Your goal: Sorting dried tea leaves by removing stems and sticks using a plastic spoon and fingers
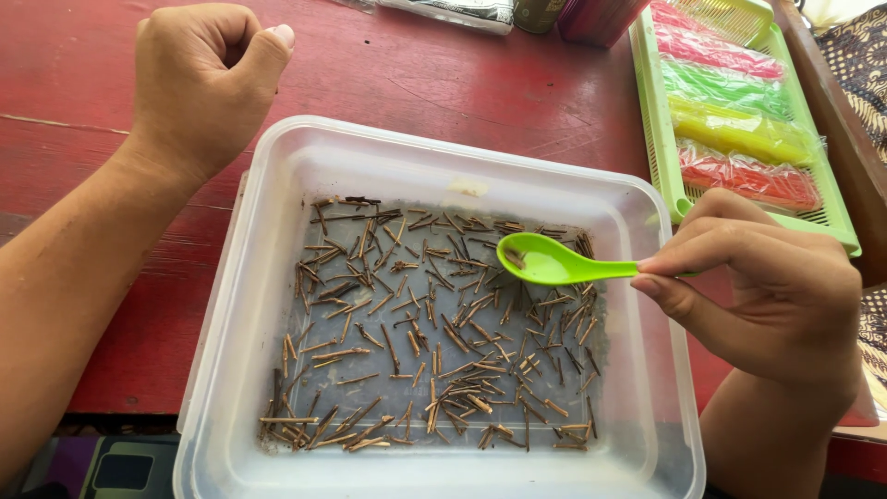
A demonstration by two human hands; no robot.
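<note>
A clear plastic tub point(277, 185) sits on a red wooden table point(443, 83). Several short brown twig pieces point(416, 333) lie scattered over its bottom. My right hand point(767, 296) pinches the handle of a bright green plastic spoon point(554, 261), held level over the tub's right side. A small brown bit rests in the spoon's bowl. My left hand point(199, 79) lies on the table beyond the tub's far left corner, curled into a loose fist with nothing in it.
A light green slotted tray point(658, 139) at the far right holds rolled packets in pink, green, yellow and red. Dark containers stand at the table's far edge. The table's near edge runs just under the tub.
</note>
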